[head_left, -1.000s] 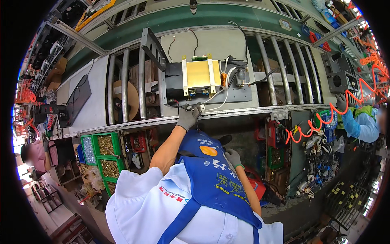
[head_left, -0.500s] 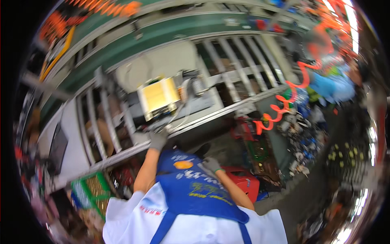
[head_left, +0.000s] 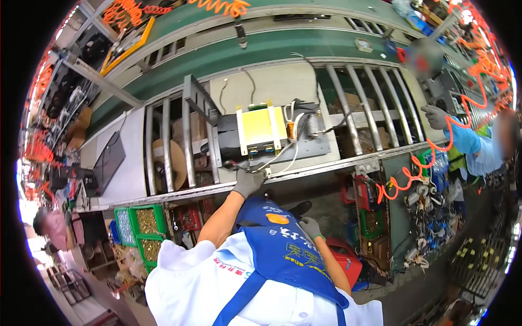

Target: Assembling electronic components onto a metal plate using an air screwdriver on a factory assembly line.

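Note:
My left hand, in a grey glove, is at the front rail of the bench, its fingers closed on the end of a white cable. The cable runs up to a metal assembly with a yellow-wrapped transformer, a copper coil and a silver spring-like coil. A dark plate lies under these parts, and an upright grey metal bracket stands at their left. My right hand, also gloved, hangs low by my blue apron; its fingers are too small to make out.
Metal rollers flank the work board on the bench. A flat dark panel lies at the left. Green bins of small parts sit below. At the right, a co-worker's gloved hand is near a coiled orange hose.
The view has swung, so the bench and assembly sit further right and appear sharper. My left hand stays by the cable end at the rail; my right hand stays low by the apron.

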A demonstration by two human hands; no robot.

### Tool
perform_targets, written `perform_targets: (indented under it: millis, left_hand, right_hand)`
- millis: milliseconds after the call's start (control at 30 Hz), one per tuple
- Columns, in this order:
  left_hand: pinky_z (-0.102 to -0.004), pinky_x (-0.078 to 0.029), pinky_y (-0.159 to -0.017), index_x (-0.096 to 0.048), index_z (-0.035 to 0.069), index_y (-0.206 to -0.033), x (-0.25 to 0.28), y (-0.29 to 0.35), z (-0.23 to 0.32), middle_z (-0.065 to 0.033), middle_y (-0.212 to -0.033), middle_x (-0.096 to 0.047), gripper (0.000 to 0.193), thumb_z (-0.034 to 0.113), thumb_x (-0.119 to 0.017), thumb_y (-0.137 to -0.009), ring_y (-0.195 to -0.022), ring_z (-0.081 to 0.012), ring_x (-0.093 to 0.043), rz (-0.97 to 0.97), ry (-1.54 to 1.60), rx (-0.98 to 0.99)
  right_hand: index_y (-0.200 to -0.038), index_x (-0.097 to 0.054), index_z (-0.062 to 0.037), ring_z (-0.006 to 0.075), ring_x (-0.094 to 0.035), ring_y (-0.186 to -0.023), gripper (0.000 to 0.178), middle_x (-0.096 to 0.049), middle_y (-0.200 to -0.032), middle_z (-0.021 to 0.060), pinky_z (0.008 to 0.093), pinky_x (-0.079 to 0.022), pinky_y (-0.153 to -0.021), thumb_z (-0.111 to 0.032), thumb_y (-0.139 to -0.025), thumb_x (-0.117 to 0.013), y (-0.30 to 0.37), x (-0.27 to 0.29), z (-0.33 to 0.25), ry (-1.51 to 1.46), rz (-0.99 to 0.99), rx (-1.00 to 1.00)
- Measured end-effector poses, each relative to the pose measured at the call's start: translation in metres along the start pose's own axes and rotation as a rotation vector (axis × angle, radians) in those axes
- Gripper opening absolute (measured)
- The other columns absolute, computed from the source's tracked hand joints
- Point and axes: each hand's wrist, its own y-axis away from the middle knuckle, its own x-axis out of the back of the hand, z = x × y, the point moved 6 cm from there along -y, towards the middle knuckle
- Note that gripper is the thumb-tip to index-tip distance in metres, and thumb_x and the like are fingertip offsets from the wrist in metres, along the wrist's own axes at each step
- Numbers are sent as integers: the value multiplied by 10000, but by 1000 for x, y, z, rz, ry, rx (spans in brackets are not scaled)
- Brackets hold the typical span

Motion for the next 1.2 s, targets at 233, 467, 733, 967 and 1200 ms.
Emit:
perform_targets:
  millis: [233,467,733,967,1200]
  left_hand:
    - [-444,-446,-1020,-488,-121,-1157,-14,13,9,-296,-1224,-485,620,459,-449,-939,-1169,-411,-461,305,-152,-413]
    - [-450,-512,-943,-417,-123,-1260,-10,19,9,-331,-1233,-456,714,520,-379,-951,-1142,-450,-500,486,-248,-455]
    - [-415,-536,-895,-471,-111,-1196,-37,25,-28,-275,-1170,-550,621,460,-452,-955,-1109,-395,-555,419,-476,-237]
    - [-238,-513,-554,-582,-43,-1099,-106,7,-97,-147,-962,-645,325,236,-542,-937,-706,-170,-648,300,-1247,232]
    - [-217,-460,-480,-622,5,-832,-228,-70,-76,-98,-815,-638,147,124,-558,-889,-598,-129,-593,530,-1135,-4]
  right_hand:
    - [-1033,-675,-20,332,-636,-1000,350,-666,-1032,201,379,-485,-881,-275,-809,-586,-10,2,4,-25,41,22]
    - [-1044,-677,-52,349,-607,-1050,379,-654,-1075,195,404,-463,-928,-304,-797,-537,-14,5,1,-5,0,-16]
    - [-1051,-674,-42,342,-613,-1038,374,-653,-1074,199,393,-465,-926,-298,-807,-552,-17,8,8,-24,41,-7]
    - [-1044,-675,-18,335,-623,-1020,373,-656,-1059,211,391,-473,-910,-286,-807,-570,-16,17,5,-34,52,-15]
    - [-1060,-674,-30,330,-619,-1036,366,-655,-1071,203,386,-466,-926,-277,-813,-563,-14,33,16,-46,47,-41]
